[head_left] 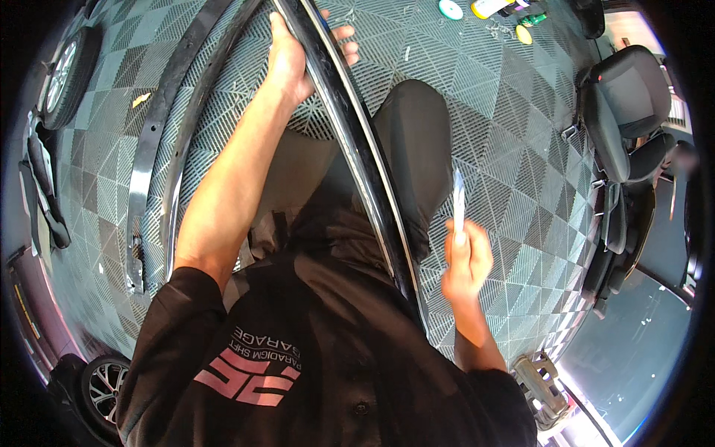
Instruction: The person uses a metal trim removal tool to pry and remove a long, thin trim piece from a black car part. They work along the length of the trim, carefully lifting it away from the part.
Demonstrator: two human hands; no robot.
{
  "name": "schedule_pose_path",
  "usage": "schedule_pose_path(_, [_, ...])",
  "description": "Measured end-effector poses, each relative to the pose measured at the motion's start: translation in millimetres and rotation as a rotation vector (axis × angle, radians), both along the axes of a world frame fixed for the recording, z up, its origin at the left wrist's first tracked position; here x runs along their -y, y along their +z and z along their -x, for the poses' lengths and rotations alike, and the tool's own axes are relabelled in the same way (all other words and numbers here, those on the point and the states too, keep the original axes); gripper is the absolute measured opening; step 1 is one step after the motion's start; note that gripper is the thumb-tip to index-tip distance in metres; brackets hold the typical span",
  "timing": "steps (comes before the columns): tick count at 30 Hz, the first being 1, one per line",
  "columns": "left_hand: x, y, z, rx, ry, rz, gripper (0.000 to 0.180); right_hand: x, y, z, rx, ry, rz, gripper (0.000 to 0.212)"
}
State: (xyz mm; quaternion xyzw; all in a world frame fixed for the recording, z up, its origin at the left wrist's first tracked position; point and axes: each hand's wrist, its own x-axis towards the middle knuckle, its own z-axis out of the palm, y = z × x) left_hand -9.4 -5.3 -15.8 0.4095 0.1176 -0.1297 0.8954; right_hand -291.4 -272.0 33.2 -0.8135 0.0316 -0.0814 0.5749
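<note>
A long, glossy black trim strip [356, 141] with a bright metallic edge slants from the top of the head view down across my lap. Near its upper end my left hand [290, 63] is closed round it, thumb on the left side and fingertips showing past the right edge. To the right of the strip, apart from it, my right hand [469, 261] grips a slim pale tool with a pointed tip [459, 197], held upright in the view. The tool looks blade-like, but its exact kind is unclear.
Left of my arm, two long dark curved strips [160, 108] lie on the grey tiled floor [521, 186]. Bottles and round lids [450, 9] stand at the far right. A car seat [629, 93] is at right; wheels [71, 74] are at left.
</note>
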Motion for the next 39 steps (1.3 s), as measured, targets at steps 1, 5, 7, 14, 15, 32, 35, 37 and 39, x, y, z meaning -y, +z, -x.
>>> schedule_pose_path(1, [2,1,3,0.0,-0.001,0.021,0.09,-12,-7,-21,0.007,-0.025,-0.184,0.017])
schedule_pose_path(5, [8,5,7,-0.022,-0.01,0.076,0.089,-40,-41,-87,-0.114,-0.037,-0.589,0.011])
schedule_pose_path(7, [10,10,7,-0.014,-0.01,0.087,0.089,-49,-53,-109,-0.115,-0.042,-0.678,0.018])
schedule_pose_path(14, [16,34,1,0.015,0.023,0.023,0.091,-66,-39,-144,-0.291,0.184,-0.641,0.076])
schedule_pose_path(15, [17,37,0,0.01,0.024,0.012,0.091,-65,-32,-148,-0.338,0.217,-0.505,0.079])
schedule_pose_path(32, [5,-5,130,0.008,-0.186,-0.359,0.027,-73,-68,-164,-0.233,0.163,-0.488,0.067])
schedule_pose_path(35, [-2,-6,129,0.032,-0.28,-0.421,0.026,-74,-69,-164,-0.25,0.158,-0.47,0.066])
schedule_pose_path(37, [-5,-2,127,0.064,-0.31,-0.456,0.024,-75,-68,-165,-0.258,0.149,-0.451,0.066])
schedule_pose_path(39, [-8,1,124,0.082,-0.342,-0.489,0.022,-74,-69,-164,-0.258,0.153,-0.406,0.066])
